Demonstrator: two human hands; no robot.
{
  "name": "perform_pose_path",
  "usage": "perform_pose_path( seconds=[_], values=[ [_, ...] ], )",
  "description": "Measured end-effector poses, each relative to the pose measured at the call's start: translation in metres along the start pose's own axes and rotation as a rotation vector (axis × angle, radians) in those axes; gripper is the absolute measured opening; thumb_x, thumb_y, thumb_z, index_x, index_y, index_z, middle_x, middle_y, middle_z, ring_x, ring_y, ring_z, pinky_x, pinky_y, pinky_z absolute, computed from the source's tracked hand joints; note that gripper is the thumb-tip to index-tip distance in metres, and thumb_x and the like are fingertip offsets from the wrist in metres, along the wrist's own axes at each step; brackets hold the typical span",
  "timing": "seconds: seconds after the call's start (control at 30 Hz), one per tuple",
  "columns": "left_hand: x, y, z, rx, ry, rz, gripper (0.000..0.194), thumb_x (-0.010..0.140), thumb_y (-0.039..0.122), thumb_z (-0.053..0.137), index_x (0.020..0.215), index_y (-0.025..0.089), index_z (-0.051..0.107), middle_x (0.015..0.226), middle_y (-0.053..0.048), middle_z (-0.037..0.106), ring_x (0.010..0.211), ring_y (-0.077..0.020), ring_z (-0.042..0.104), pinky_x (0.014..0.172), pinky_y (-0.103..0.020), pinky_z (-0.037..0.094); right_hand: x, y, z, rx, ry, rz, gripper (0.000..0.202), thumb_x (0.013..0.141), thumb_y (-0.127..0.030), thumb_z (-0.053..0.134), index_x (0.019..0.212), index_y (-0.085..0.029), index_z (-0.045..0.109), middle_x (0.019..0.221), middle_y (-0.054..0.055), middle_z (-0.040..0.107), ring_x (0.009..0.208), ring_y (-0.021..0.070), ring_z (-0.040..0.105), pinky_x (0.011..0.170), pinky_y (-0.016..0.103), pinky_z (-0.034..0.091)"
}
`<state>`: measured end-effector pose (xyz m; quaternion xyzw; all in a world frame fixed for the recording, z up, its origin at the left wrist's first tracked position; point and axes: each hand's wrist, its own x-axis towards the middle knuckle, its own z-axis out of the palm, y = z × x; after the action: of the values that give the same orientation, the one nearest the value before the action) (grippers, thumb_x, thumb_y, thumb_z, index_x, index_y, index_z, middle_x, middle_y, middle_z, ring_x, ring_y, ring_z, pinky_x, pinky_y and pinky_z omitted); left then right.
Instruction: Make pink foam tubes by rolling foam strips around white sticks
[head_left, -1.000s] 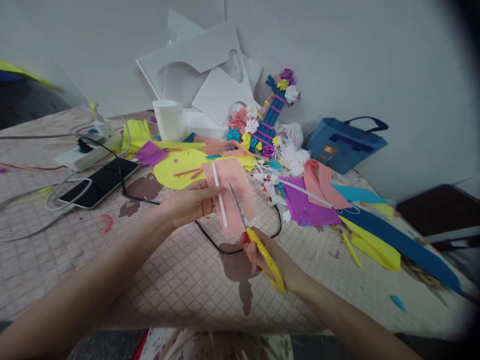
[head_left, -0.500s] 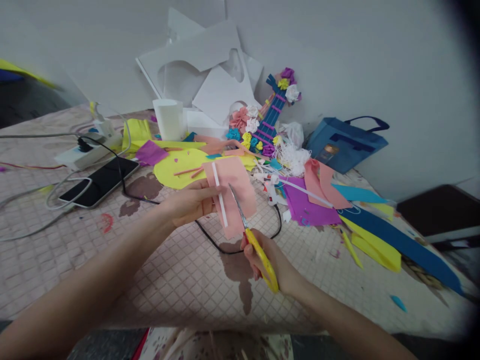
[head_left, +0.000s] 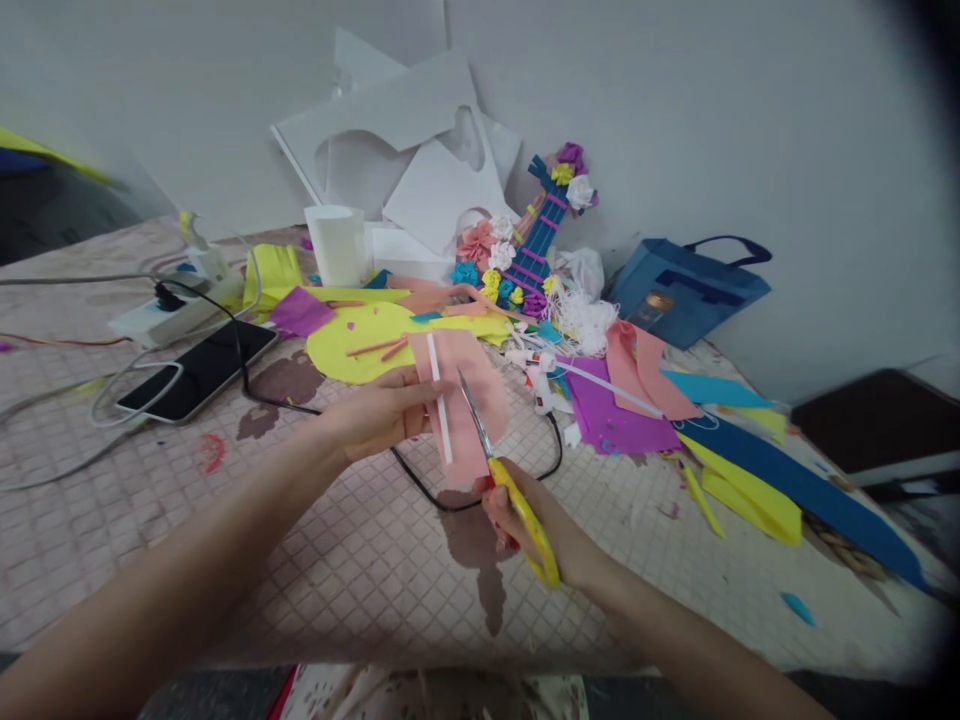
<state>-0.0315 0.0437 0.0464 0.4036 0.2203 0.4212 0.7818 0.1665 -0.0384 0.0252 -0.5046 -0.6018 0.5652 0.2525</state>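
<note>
My left hand (head_left: pixel 386 412) pinches the left edge of a pink crepe-paper piece (head_left: pixel 480 385), thumb on top. A narrow white strip (head_left: pixel 441 410) lies along the paper under that thumb. In my right hand (head_left: pixel 536 515) are yellow-handled scissors (head_left: pixel 525 515), fingers wrapped in the handles. Their metal blades point up and away, over the right part of the pink paper. Whether paper sits between the blades I cannot tell. Beyond the paper lies a yellow rounded cutout (head_left: pixel 360 340) with thin pink rolled strips on it.
A glue gun (head_left: pixel 536 370) with a black cord lies right of the paper. Behind stand a blue decorated paper guitar (head_left: pixel 536 245), a white cup (head_left: pixel 337 247) and a blue bag (head_left: pixel 686 290). A phone (head_left: pixel 199 372) and a power strip (head_left: pixel 169 310) lie left.
The pink paper has tilted slightly, and its lower edge sits a little lower. My right fingers have shifted slightly on the scissors. My left hand keeps its hold.
</note>
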Motion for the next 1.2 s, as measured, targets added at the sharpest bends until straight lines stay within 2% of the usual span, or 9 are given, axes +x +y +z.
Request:
perform_pose_path(
  seconds=[0.2,0.57,0.8,0.97,1.2],
  values=[
    [0.001,-0.001,-0.001,0.015,0.038,-0.039,0.010,0.082,0.014,0.062,0.090,0.009,0.065,0.085,-0.009,0.071,0.072,-0.0148,0.068,0.063,-0.022,0.053,0.006,0.005,-0.001,-0.038,0.007,-0.082,0.054,0.076,-0.075,0.038,0.080,-0.021,0.039,0.061,-0.007,0.033,0.045,0.0058,0.035,0.044,0.022,0.043],
    [0.001,-0.004,-0.005,-0.005,-0.003,-0.040,0.010,0.083,0.013,0.061,0.091,0.010,0.065,0.085,-0.009,0.071,0.072,-0.0143,0.068,0.066,-0.023,0.053,0.016,0.003,0.005,-0.030,0.068,-0.022,0.062,0.065,-0.083,0.040,0.076,-0.022,0.038,0.055,-0.009,0.033,0.038,0.0053,0.034,0.039,0.022,0.043],
    [0.000,-0.003,-0.003,0.010,0.006,-0.043,0.011,0.082,0.015,0.061,0.091,0.010,0.065,0.084,-0.008,0.071,0.070,-0.0144,0.067,0.065,-0.024,0.052,0.017,0.015,0.007,0.008,0.074,0.009,0.051,0.073,-0.071,0.049,0.078,-0.022,0.040,0.047,-0.010,0.036,0.031,0.0060,0.036,0.031,0.020,0.036],
    [-0.001,-0.002,-0.002,0.023,0.025,-0.059,0.014,0.080,0.016,0.064,0.093,0.010,0.066,0.083,-0.007,0.071,0.069,-0.0135,0.065,0.063,-0.023,0.050,0.014,0.013,0.005,0.028,0.027,-0.072,0.050,0.077,-0.072,0.042,0.077,-0.021,0.038,0.055,-0.009,0.035,0.038,0.0048,0.037,0.040,0.021,0.044],
    [0.000,-0.004,-0.001,0.067,0.030,-0.116,0.021,0.079,0.019,0.067,0.098,0.012,0.064,0.090,-0.009,0.070,0.079,-0.0155,0.065,0.070,-0.025,0.049,0.016,0.008,0.002,0.009,0.008,-0.051,0.057,0.074,-0.078,0.037,0.080,-0.021,0.038,0.060,-0.008,0.037,0.042,0.0047,0.038,0.042,0.023,0.046]
  ],
)
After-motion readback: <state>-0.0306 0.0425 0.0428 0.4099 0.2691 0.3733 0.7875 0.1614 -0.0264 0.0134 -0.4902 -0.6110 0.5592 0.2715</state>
